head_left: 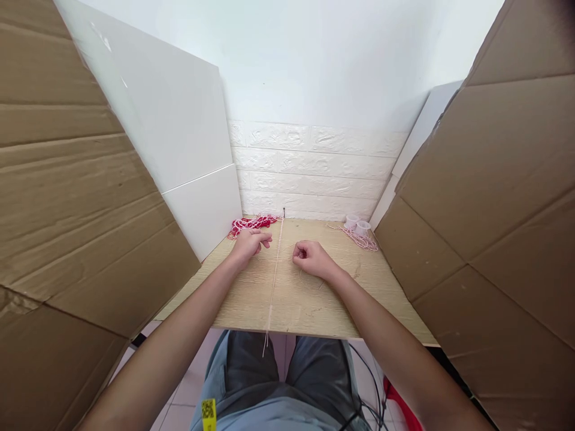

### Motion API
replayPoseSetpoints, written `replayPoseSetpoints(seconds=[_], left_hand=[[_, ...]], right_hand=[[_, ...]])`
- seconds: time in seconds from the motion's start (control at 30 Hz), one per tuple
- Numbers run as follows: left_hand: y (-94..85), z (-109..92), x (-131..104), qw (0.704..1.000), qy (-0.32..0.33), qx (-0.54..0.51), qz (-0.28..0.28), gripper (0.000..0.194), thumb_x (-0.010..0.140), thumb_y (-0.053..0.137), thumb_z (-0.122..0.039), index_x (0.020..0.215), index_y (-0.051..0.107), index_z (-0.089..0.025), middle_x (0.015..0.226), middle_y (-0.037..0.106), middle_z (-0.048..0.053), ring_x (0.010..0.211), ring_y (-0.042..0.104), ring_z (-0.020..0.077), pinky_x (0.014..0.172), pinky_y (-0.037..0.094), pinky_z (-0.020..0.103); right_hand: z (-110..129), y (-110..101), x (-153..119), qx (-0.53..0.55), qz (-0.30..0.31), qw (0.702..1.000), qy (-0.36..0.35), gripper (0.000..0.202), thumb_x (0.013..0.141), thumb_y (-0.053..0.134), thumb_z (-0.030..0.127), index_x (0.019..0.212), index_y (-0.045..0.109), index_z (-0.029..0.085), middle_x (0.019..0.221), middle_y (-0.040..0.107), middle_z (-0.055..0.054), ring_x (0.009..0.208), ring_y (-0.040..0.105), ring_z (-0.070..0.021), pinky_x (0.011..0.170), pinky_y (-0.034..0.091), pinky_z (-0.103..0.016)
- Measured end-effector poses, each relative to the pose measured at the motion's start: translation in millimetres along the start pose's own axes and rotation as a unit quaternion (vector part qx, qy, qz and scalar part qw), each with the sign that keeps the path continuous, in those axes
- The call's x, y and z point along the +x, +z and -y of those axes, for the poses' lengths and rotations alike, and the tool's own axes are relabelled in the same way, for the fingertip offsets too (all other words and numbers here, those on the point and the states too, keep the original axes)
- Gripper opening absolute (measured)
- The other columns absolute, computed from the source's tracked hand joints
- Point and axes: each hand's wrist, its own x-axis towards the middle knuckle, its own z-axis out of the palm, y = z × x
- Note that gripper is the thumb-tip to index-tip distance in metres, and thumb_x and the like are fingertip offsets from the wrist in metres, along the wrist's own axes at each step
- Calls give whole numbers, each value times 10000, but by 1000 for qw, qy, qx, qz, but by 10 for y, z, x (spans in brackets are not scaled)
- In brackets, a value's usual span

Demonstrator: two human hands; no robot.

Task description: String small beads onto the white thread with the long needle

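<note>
A pale, thin cord (275, 281) runs from a small nail (284, 211) at the back of the table down over the front edge, where its loose ends hang. Just left of the cord is my left hand (252, 244), its fingers partly stretched towards the cord with nothing visible between them. My right hand (311, 257) is to the right of the cord, fingers curled in against the thumb. A faint thread-like line shows beneath it; whatever the curled fingers hold is hidden. Both hands appear apart from the cord.
A tangle of red and white cord (254, 224) lies at the back left of the wooden table (332, 305). More pinkish cord (362, 239) lies at the back right beside small clear plastic cups (362, 227). Cardboard panels (81, 197) flank both sides; a white brick-patterned wall (309, 161) stands behind.
</note>
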Motion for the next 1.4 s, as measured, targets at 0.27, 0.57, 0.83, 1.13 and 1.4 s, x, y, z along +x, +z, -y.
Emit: replayPoseSetpoints(seconds=[0.27,0.57,0.83,1.13,1.4], left_hand=[[-38,92,34,987,46,153,2,148,655,680,-307,618,693,-164,551,610,6,535,503,135,550,341,270],[-19,61,-33,968,66,210,118,115,598,637,-199,683,707,-164,512,520,-28,504,432,116,497,293,250],[-39,69,-45,972,71,185,123,178,622,692,-286,734,628,-164,550,472,-54,505,413,95,472,264,230],[-22,84,-67,948,62,233,209,265,638,704,-360,807,725,-157,539,485,-42,505,396,102,474,244,246],[1,116,-66,935,78,259,228,251,690,654,-394,760,708,-159,609,582,-8,554,462,122,496,287,243]], right_hand=[[26,35,-22,-50,15,999,-7,68,676,549,125,630,542,175,667,579,-1,635,502,-122,590,344,-231],[-9,75,-16,-91,24,996,2,60,710,571,133,663,574,169,675,607,-3,635,514,-117,587,330,-225],[-19,98,-20,-103,6,995,8,78,742,577,156,666,569,168,682,613,-4,637,511,-114,585,317,-221],[-21,116,-19,-97,6,995,18,89,764,599,181,676,590,168,690,622,-6,639,507,-115,579,308,-228],[-9,138,-17,-63,26,998,2,64,797,611,181,736,621,162,686,617,0,628,515,-107,577,326,-224]])
